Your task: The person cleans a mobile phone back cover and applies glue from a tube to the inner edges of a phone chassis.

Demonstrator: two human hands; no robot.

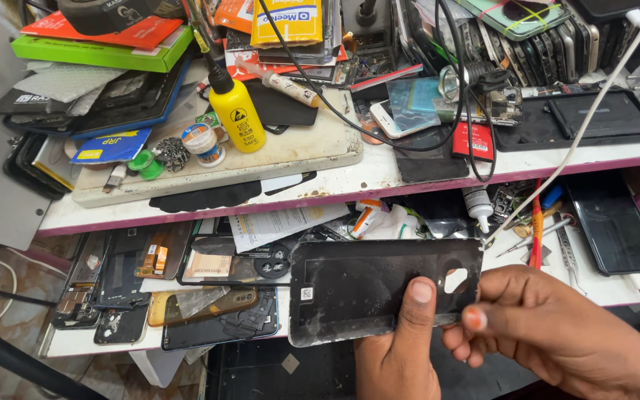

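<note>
1. A flat black phone back cover, its dusty inner side facing up with a camera cut-out near its right end, is held level above the lower counter, in front of the person.
2. The left hand comes up from below; its grip is closed on the cover, thumb pressed on the top face near the lower edge.
3. The right hand comes in from the right; its grip pinches the cover's lower right corner, thumb tip on the edge just below the cut-out.
4. On the lower counter behind the cover lie opened phone bodies, a white printed paper sheet, a small white glue bottle, metal tweezers and a red-handled screwdriver.
5. A dark phone with a glossy screen lies to the right, well apart from the cover.
6. On the upper shelf stand a yellow plastic squeeze bottle with a black nozzle on a worn white mat, near a black tray.
</note>
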